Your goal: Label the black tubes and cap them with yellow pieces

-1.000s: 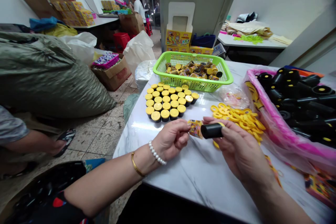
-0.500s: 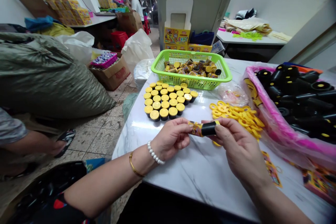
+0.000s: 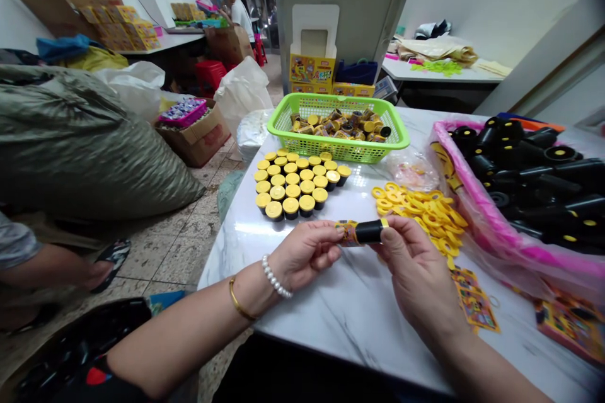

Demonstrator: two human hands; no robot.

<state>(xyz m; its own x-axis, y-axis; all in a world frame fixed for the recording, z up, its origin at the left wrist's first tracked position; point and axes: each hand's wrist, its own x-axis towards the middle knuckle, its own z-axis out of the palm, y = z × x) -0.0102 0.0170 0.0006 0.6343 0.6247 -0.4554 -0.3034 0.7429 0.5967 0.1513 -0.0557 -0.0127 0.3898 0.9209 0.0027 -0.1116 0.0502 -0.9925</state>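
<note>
My left hand (image 3: 309, 249) pinches a printed yellow-and-purple label sleeve (image 3: 348, 234) between thumb and fingers. The sleeve sits at the left end of a small black plastic cup (image 3: 369, 232); how far it reaches over the cup I cannot tell. My right hand (image 3: 416, 264) grips the cup's yellow-capped end, thumb in front. Both hands are above the white marbled table (image 3: 326, 321). Just beyond them stand rows of black cups with yellow lids (image 3: 290, 186). A heap of yellow plastic rings (image 3: 420, 208) lies past my right hand, and printed label sheets (image 3: 475, 302) lie beside my right wrist.
A green basket (image 3: 338, 154) of labelled cups stands at the table's back. A pink-edged, plastic-lined box (image 3: 520, 252) of black parts is at right. Left are a big grey-green sack (image 3: 94, 138) and a box of black parts (image 3: 85, 346). A person (image 3: 239, 12) sits far back.
The view has shifted slightly, so everything sits a little further left. Both hands keep their hold on the cup and sleeve, with little visible movement between them.
</note>
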